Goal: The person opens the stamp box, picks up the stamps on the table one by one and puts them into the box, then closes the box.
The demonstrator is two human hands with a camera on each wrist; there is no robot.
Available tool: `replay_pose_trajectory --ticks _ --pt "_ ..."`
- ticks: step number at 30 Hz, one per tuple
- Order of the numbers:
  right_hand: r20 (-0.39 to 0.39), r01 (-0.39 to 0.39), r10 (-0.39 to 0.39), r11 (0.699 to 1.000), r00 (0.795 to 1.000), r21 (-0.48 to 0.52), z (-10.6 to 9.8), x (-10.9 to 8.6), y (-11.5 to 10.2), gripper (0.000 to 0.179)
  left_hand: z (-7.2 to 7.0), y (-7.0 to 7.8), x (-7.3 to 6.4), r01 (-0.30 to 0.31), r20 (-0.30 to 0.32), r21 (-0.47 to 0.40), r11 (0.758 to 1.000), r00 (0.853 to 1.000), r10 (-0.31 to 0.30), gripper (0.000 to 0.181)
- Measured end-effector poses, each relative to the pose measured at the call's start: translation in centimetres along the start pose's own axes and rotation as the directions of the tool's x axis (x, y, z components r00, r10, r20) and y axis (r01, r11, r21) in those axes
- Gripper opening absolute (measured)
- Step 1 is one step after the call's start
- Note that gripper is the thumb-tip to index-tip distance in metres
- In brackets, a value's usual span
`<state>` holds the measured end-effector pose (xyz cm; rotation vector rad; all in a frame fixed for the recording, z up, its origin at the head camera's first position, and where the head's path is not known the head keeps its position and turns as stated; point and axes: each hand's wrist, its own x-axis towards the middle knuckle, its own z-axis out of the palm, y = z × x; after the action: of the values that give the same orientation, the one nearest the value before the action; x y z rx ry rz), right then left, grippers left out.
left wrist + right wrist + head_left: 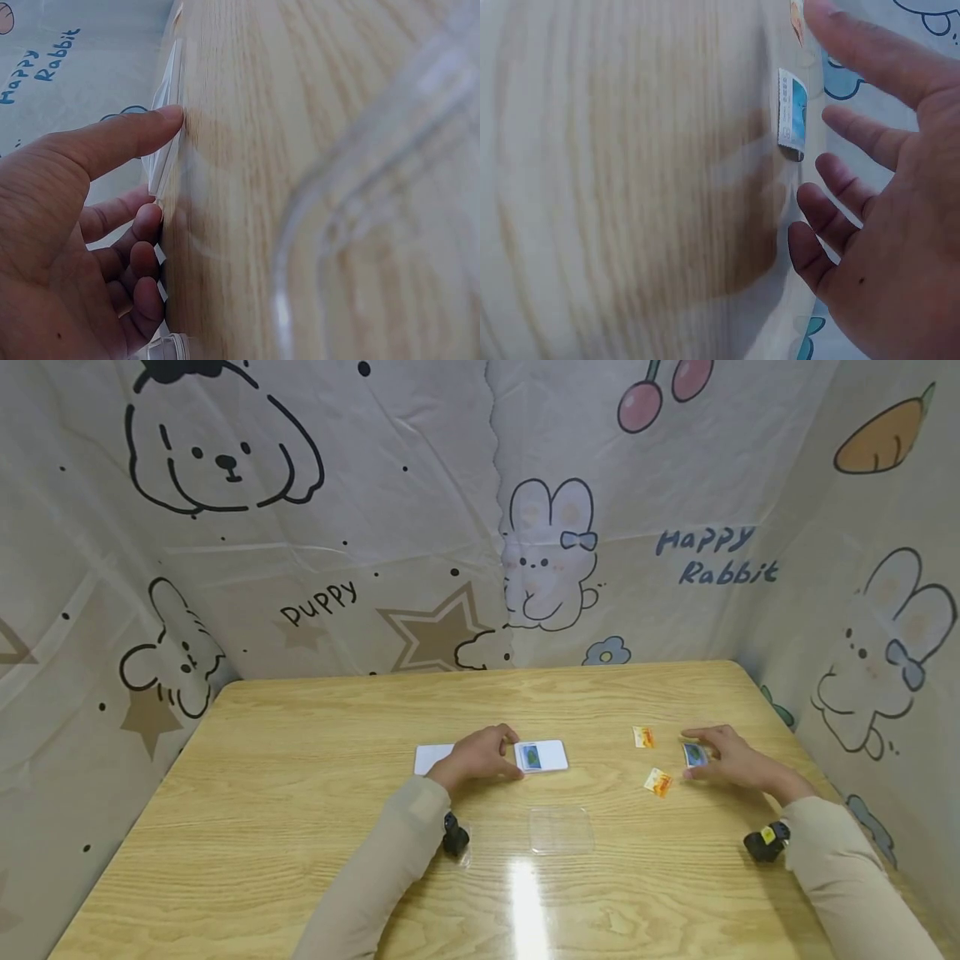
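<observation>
My left hand (pixel 483 753) holds the left end of a thin white card or case (pixel 555 755), with thumb and a finger at its near and far edges. On that white piece lies a small stamp (pixel 531 757) with a green and blue picture. In the left wrist view the thumb touches the edge of the white piece (pixel 168 105), while the other fingers curl beneath. Over on the right, my right hand (pixel 731 760) has thumb and fingers spread around a blue stamp (pixel 694 755). That stamp (pixel 792 116) lies slightly curled on the table, apart from the fingers in the right wrist view.
Two orange stamps (pixel 643 737) lie left of my right hand. Another white piece (pixel 432 759) is partly hidden behind my left hand. A clear plastic lid or case (pixel 561 831) lies nearer on the wooden table (pixel 300 827). Printed cloth (pixel 420 485) surrounds the table's back and sides.
</observation>
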<state>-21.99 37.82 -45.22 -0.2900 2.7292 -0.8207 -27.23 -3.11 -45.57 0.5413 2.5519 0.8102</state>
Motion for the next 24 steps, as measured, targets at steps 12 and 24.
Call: replay_pose_trajectory --ticks 12,24 --pt "-0.033 -0.037 0.037 0.999 0.999 -0.005 0.2 -0.2 0.8 0.079 0.0 0.0 0.0 -0.003 0.001 0.002 1.000 1.000 0.003 0.055" --pt "-0.058 -0.057 0.059 0.998 0.997 0.030 0.6 0.2 1.3 0.061 0.1 -0.2 0.2 0.005 0.002 0.004 1.000 1.000 -0.005 0.055"
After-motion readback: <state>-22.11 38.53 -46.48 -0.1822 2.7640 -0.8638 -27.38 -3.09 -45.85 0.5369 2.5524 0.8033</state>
